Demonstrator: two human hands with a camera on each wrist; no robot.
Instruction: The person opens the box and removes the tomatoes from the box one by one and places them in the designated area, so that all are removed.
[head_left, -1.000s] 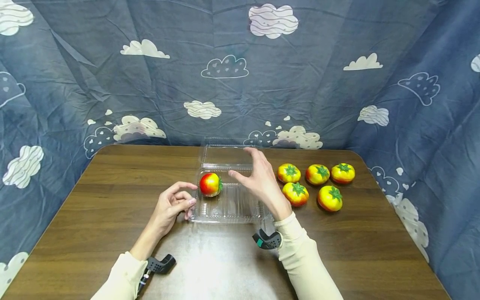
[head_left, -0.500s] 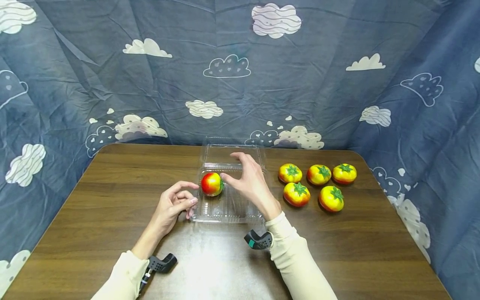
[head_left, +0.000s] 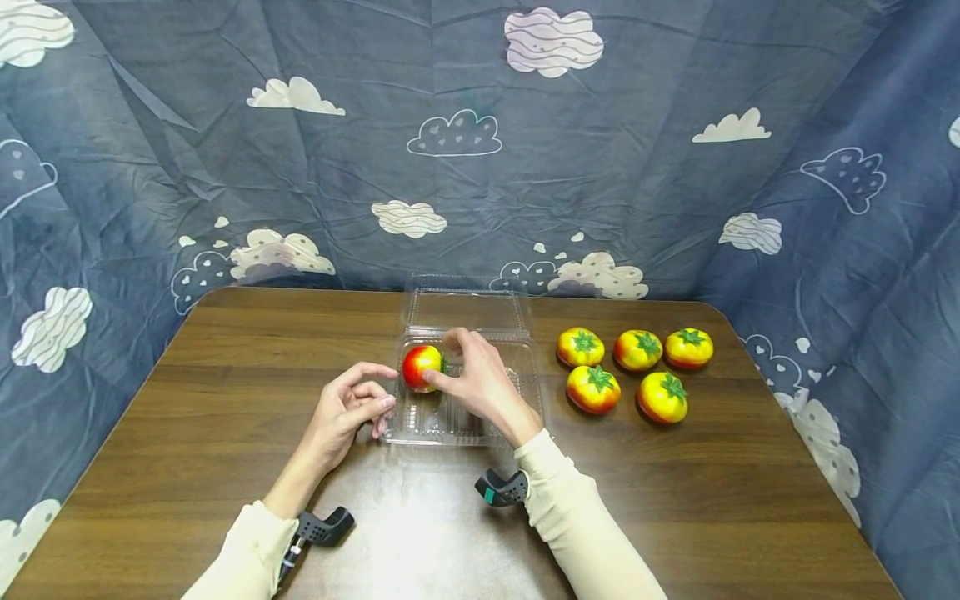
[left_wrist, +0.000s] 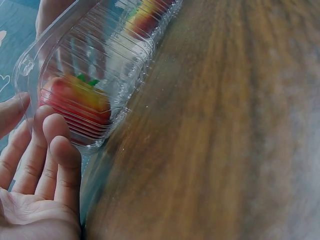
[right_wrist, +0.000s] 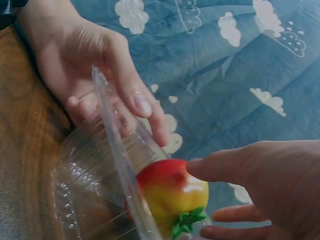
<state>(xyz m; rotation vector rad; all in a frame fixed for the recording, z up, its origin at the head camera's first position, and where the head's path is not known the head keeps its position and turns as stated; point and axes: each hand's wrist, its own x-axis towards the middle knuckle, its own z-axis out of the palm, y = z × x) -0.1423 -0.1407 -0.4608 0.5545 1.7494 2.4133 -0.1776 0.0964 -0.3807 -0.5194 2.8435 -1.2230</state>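
Observation:
A clear plastic clamshell box (head_left: 420,422) lies open at mid-table, its lid (head_left: 465,310) folded back. One red-and-yellow tomato (head_left: 417,365) sits in the box's far left corner. My right hand (head_left: 438,358) reaches into the box and pinches this tomato (right_wrist: 172,192), thumb on its near side and fingers behind it. My left hand (head_left: 375,392) rests relaxed against the box's left wall, fingertips (left_wrist: 55,145) touching the plastic (left_wrist: 115,45). In the left wrist view the tomato (left_wrist: 75,102) shows through the ribbed wall.
Several more yellow-red tomatoes (head_left: 636,349) lie in two rows on the brown table (head_left: 225,392), right of the box. A blue cloud-print cloth (head_left: 480,142) hangs behind and beside the table. Black wrist mounts (head_left: 501,490) sit near both sleeves.
My right hand has come down and leftwards from above the box and now pinches the tomato. The left hand and the box have stayed put.

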